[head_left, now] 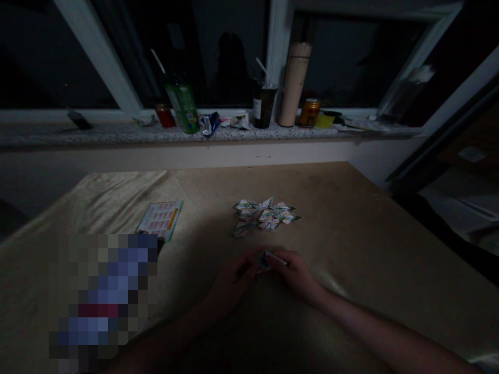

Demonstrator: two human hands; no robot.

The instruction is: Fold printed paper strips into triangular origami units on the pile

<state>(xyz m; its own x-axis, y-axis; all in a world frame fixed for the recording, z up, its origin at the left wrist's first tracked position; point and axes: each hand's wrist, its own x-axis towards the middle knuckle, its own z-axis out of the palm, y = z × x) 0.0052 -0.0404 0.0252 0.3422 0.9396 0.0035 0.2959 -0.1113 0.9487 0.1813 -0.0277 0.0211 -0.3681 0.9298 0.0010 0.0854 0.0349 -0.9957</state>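
Note:
Between my hands, low over the middle of the table, is a small piece of folded printed paper [277, 256]. My right hand [297, 272] pinches it from the right, thumb on top. My left hand [237, 275] is closed on the paper's left side, its fingertips dim in shadow. Just beyond my hands lies a loose group of folded paper pieces [268, 221], pointed at the ends and printed in white, green and red. How the held paper is folded is too dark to make out.
A printed card or booklet [160, 218] lies on the table [351, 223] at left, beside a blurred-out blue object [117, 280]. On the windowsill [234, 136] stand a green bottle [185, 106], a dark cup with a straw [264, 106], a tall pink flask [295, 85] and a can [310, 112].

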